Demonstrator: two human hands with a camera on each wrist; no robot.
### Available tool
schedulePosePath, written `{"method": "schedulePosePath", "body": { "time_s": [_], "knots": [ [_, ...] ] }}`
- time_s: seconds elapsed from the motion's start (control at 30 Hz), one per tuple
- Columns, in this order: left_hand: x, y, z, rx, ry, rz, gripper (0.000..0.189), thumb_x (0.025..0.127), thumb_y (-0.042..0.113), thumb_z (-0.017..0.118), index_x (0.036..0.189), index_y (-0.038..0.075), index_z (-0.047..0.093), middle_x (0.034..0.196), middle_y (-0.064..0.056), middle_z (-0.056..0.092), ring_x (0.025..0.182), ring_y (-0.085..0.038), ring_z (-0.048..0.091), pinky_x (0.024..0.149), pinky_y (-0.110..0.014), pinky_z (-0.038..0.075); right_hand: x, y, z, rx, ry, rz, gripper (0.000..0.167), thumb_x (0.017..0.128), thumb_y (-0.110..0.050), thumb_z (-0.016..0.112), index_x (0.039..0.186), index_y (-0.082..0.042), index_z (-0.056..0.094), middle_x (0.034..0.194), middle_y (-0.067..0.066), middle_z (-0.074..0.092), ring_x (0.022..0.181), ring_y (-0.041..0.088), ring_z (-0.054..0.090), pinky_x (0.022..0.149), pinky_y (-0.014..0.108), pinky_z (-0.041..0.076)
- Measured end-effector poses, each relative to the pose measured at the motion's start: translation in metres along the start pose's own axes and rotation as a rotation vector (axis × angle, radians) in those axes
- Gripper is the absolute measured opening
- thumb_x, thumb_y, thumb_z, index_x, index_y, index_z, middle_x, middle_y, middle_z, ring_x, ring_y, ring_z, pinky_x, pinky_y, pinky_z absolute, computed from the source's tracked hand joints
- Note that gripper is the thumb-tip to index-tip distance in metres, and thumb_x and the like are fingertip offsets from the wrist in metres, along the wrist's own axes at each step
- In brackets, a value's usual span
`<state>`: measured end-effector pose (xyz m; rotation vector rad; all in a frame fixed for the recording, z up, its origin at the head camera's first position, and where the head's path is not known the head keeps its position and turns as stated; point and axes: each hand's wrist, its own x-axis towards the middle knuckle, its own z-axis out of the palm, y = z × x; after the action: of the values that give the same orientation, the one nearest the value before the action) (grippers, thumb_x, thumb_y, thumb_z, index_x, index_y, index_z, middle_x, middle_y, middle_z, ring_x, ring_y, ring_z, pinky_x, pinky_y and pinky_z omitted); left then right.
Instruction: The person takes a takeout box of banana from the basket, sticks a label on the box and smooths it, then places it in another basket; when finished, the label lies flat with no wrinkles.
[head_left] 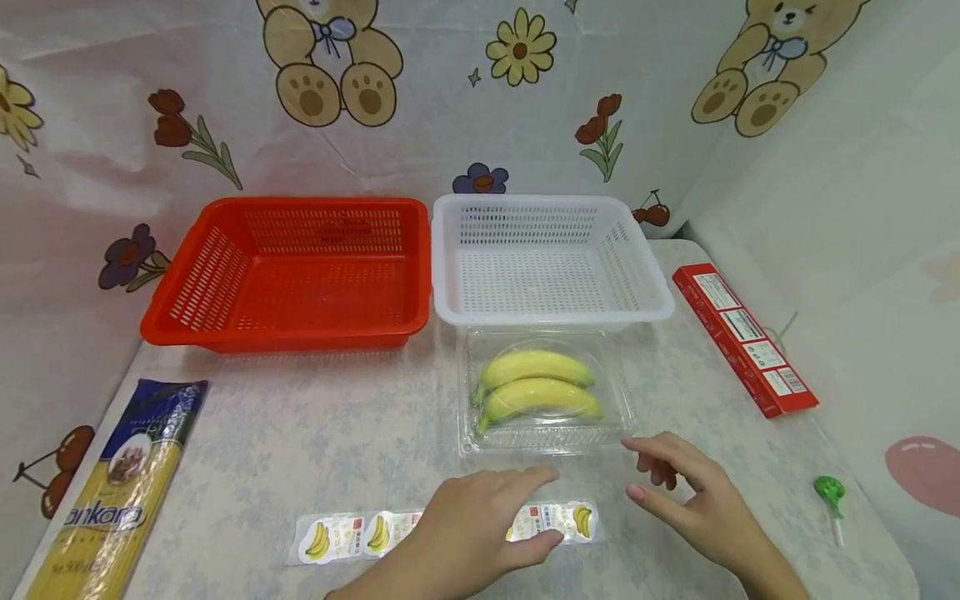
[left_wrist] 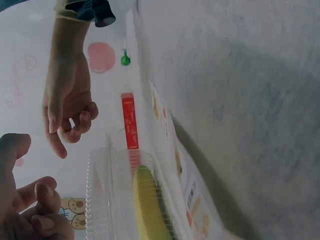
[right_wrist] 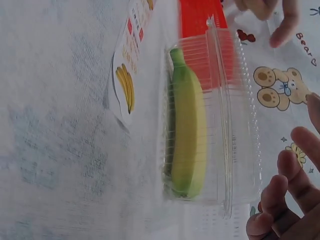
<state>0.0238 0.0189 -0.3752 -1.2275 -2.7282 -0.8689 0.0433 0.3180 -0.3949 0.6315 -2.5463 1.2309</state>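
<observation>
Two yellow bananas (head_left: 538, 395) lie inside a clear plastic clamshell box (head_left: 618, 400), its lid down, in the middle of the table. In front of the box lies a strip of banana stickers (head_left: 341, 537) on its backing. My left hand (head_left: 480, 521) hovers over this strip and hides its middle, thumb and fingers apart with nothing between them. My right hand (head_left: 693, 492) is just right of the box's near corner, fingers loosely bent and holding nothing. In the right wrist view a banana (right_wrist: 187, 130) shows through the box's side.
A red basket (head_left: 322, 340) and a white basket (head_left: 555, 318) stand side by side behind the box. At the left lies a spaghetti pack (head_left: 123, 492). A long red box (head_left: 746, 342) and a green lollipop (head_left: 829, 492) are on the right. Patterned cloth hangs behind.
</observation>
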Motion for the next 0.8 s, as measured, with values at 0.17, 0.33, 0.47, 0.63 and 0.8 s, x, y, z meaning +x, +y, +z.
{"method": "schedulePosePath", "body": {
  "time_s": [0.17, 0.33, 0.47, 0.63, 0.8],
  "knots": [
    [-0.002, -0.002, 0.018, 0.015, -0.183, -0.011, 0.047, 0.091, 0.052, 0.066, 0.130, 0.028, 0.056, 0.090, 0.015, 0.070, 0.074, 0.003, 0.062, 0.055, -0.018, 0.043, -0.013, -0.005, 0.006, 0.087, -0.125, 0.047, 0.046, 0.076, 0.007, 0.079, 0.115, -0.014, 0.070, 0.083, -0.012, 0.057, 0.073, 0.001, 0.050, 0.058, 0.023, 0.042],
    [0.001, -0.006, 0.035, -0.024, -0.264, -0.051, 0.045, 0.091, 0.047, 0.068, 0.128, 0.027, 0.055, 0.085, 0.013, 0.067, 0.071, 0.005, 0.057, 0.056, -0.018, 0.044, -0.023, 0.000, 0.018, 0.116, -0.233, 0.085, 0.034, 0.082, -0.003, 0.078, 0.114, -0.015, 0.069, 0.080, -0.009, 0.055, 0.070, 0.005, 0.049, 0.057, 0.021, 0.043],
    [0.005, -0.008, 0.046, -0.115, -0.269, -0.083, 0.040, 0.092, 0.040, 0.069, 0.126, 0.023, 0.055, 0.090, 0.010, 0.069, 0.076, 0.005, 0.057, 0.064, -0.017, 0.048, -0.028, 0.007, 0.028, 0.081, -0.239, 0.061, 0.035, 0.082, -0.010, 0.080, 0.115, -0.016, 0.069, 0.079, -0.005, 0.055, 0.073, 0.007, 0.050, 0.060, 0.018, 0.043],
    [0.009, -0.010, 0.059, -0.201, -0.283, -0.141, 0.040, 0.091, 0.035, 0.072, 0.125, 0.020, 0.057, 0.083, 0.011, 0.066, 0.073, 0.005, 0.055, 0.065, -0.017, 0.048, -0.034, 0.015, 0.039, -0.052, -0.218, 0.023, 0.039, 0.080, -0.020, 0.083, 0.116, -0.021, 0.068, 0.085, -0.013, 0.055, 0.082, 0.002, 0.048, 0.068, 0.018, 0.039],
    [0.010, -0.009, 0.067, -0.172, -0.289, -0.157, 0.042, 0.089, 0.036, 0.073, 0.124, 0.019, 0.059, 0.089, 0.009, 0.070, 0.076, 0.003, 0.060, 0.067, -0.018, 0.050, -0.037, 0.018, 0.042, -0.116, -0.219, 0.039, 0.041, 0.078, -0.026, 0.084, 0.116, -0.024, 0.068, 0.085, -0.017, 0.053, 0.082, 0.000, 0.046, 0.069, 0.014, 0.037]
  ]
}}
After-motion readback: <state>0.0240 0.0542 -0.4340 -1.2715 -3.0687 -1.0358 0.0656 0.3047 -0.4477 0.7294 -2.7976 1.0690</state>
